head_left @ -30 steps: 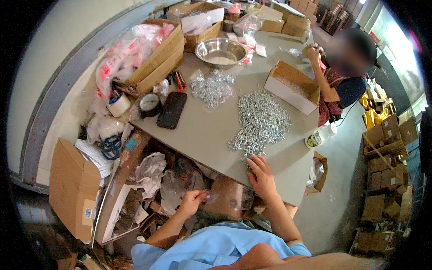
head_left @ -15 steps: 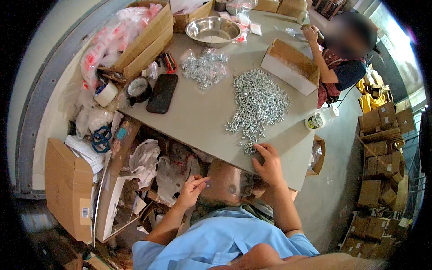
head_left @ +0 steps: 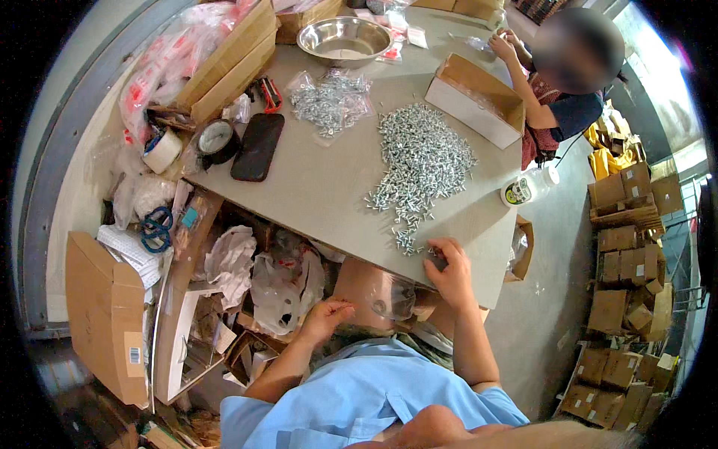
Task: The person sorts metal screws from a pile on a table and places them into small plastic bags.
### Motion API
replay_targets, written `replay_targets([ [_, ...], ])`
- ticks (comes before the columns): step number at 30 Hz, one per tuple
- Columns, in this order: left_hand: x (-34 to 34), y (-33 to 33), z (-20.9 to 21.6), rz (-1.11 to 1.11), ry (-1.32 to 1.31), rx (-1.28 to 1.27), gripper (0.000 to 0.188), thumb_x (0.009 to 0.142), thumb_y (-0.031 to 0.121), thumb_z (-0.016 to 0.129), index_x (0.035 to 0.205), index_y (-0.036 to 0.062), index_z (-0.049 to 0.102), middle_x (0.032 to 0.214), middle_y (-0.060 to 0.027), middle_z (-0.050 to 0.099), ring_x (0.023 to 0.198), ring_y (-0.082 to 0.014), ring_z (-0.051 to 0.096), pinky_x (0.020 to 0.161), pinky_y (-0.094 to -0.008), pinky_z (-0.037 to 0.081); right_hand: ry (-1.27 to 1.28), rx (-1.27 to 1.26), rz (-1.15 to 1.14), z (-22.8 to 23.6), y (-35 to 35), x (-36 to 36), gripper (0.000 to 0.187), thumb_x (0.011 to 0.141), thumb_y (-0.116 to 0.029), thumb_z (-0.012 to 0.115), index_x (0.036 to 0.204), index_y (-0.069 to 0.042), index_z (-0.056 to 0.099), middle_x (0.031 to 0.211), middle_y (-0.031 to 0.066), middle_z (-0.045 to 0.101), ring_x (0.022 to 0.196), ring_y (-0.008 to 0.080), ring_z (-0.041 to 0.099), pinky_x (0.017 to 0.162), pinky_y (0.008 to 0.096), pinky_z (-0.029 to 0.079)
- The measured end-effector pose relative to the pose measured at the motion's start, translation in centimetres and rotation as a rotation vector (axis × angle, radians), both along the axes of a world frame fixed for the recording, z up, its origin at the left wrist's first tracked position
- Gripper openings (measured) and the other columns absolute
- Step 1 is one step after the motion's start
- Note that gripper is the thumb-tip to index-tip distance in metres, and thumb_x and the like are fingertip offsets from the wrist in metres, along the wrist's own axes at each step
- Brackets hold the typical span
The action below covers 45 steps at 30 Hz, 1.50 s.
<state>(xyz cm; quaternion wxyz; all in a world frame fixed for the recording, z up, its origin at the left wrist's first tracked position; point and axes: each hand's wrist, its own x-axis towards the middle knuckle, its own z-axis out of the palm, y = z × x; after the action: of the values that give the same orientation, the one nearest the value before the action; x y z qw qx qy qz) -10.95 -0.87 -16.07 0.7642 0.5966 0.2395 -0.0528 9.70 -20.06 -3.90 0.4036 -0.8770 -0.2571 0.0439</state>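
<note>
1. Screws point(head_left: 422, 153). On my feed they form a broad, loose heap on the worktop point(head_left: 321, 183), narrowing to a tail at the near edge.
2. Right grip point(head_left: 450, 273). I see it at that edge, just right of the tail, fingers curled and thumb apart from the forefinger; I cannot tell whether a screw sits between them.
3. Left grip point(head_left: 327, 320). It is below the worktop's edge, thumb and fingertips drawn together; I cannot tell whether they pinch anything.
4. Clear plastic point(head_left: 393, 298). I find it over the lap, just right of the left grip.
5. Bag point(head_left: 329, 105). Clear and filled with metal pieces, it lies left of the heap, near the steel bowl point(head_left: 345, 41).
6. Phone point(head_left: 258, 147). Dark and flat, it lies beside the tape point(head_left: 217, 140).
7. White box point(head_left: 473, 112). Open-topped, it stands beyond the heap, near a co-worker point(head_left: 557, 116).
8. Bottle point(head_left: 528, 187). I note it at the worktop's right side.
</note>
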Motion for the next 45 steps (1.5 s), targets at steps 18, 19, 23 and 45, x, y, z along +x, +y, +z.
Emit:
replay_targets([
  [18, 4.8, -4.5, 0.5, -0.349, -0.054, 0.254, 0.031, 0.072, 0.020, 0.075, 0.092, 0.0009, 0.061, 0.083, -0.0068, 0.064, 0.078, -0.0154, 0.060, 0.069, -0.0302, 0.048, -0.242, -0.020, 0.016, -1.1, 0.5, 0.0, 0.015, 0.072, -0.004, 0.068, 0.087, -0.005, 0.067, 0.089, 0.0125, 0.062, 0.082, 0.0294, 0.061, 0.071, 0.0362, 0.050],
  [19, 4.6, -4.9, -0.2, -0.311, -0.089, 0.225, 0.029, 0.072, 0.019, 0.075, 0.092, 0.0009, 0.061, 0.083, -0.0068, 0.064, 0.078, -0.0157, 0.060, 0.070, -0.0304, 0.048, -0.252, -0.037, -0.003, -1.2, 0.3, -0.2, 0.014, 0.072, -0.004, 0.068, 0.087, -0.005, 0.067, 0.089, 0.0125, 0.063, 0.082, 0.0296, 0.061, 0.072, 0.0362, 0.050],
  [23, 4.5, -5.2, -0.2, -0.301, -0.111, 0.262, 0.023, 0.074, 0.014, 0.072, 0.090, 0.0015, 0.060, 0.083, -0.0060, 0.063, 0.078, -0.0151, 0.059, 0.071, -0.0308, 0.048, -0.261, -0.066, 0.006, -1.1, 0.0, -2.1, 0.013, 0.073, -0.005, 0.067, 0.086, -0.005, 0.068, 0.090, 0.0120, 0.064, 0.082, 0.0292, 0.062, 0.071, 0.0368, 0.050],
  [45, 3.8, -6.4, -0.4, -0.134, -0.180, 0.252, 0.026, 0.071, 0.016, 0.074, 0.089, 0.0008, 0.062, 0.080, -0.0111, 0.065, 0.073, -0.0202, 0.062, 0.068, -0.0339, 0.049, -0.284, -0.007, 0.082, -1.3, 1.2, -0.8, 0.018, 0.073, -0.007, 0.070, 0.091, -0.007, 0.069, 0.090, 0.0116, 0.063, 0.081, 0.0287, 0.061, 0.070, 0.0366, 0.050],
])
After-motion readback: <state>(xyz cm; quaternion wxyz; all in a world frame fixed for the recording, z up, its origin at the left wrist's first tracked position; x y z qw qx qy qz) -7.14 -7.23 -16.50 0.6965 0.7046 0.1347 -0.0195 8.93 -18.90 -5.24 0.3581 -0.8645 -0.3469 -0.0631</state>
